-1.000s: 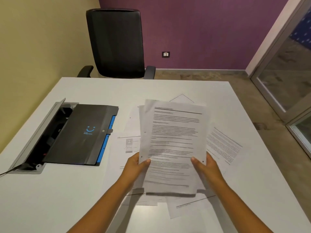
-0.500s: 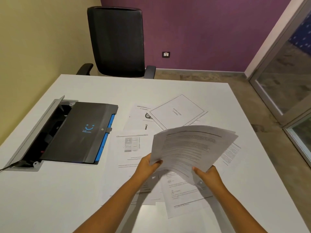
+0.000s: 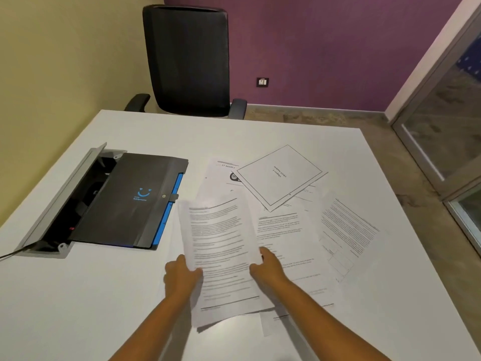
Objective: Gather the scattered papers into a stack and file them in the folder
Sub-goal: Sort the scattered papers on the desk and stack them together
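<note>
At the frame's lower centre, the left hand [image 3: 182, 276] and right hand [image 3: 268, 269] grip a stack of papers [image 3: 221, 254] by its side edges, above loose sheets [image 3: 283, 238] on the worktop [image 3: 78, 295].

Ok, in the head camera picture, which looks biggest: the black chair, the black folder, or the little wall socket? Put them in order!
1. Black chair and black folder: they look about alike in size, and the folder is nearer the camera, so I won't rank them.
2. Wall socket: clearly the smallest, though it is farthest away.
</note>
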`<state>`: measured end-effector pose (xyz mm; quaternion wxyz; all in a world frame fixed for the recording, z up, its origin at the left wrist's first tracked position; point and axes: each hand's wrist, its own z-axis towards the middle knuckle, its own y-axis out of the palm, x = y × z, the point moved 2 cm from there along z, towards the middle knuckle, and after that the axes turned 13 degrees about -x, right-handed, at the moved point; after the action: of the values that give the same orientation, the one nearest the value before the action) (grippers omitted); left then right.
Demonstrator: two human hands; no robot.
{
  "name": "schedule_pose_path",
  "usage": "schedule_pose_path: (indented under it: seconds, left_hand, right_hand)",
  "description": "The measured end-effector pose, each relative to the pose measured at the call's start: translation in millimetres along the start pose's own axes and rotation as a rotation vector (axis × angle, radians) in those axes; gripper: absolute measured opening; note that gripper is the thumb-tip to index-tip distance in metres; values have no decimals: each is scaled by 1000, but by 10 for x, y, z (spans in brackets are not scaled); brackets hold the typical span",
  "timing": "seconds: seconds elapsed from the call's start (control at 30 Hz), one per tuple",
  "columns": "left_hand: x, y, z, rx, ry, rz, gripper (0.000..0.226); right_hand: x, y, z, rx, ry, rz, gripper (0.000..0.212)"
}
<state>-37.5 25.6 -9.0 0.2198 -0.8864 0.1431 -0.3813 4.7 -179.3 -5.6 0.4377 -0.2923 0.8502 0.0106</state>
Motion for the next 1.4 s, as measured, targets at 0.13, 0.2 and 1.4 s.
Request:
schedule_pose_path:
  seconds: [0.13, 0.2, 1.4]
  left_hand:
    - [-127, -212, 31, 85, -113, 106, 35]
    - [-183, -299, 76, 35, -141, 111, 42]
    - [699, -379, -13, -275, 305, -444, 49]
  right_hand:
    - [-21, 260, 96, -64, 33, -90, 33]
    - [-6, 340, 139, -89, 43, -145, 35]
    - [-355, -607, -311, 56, -368, 294, 22]
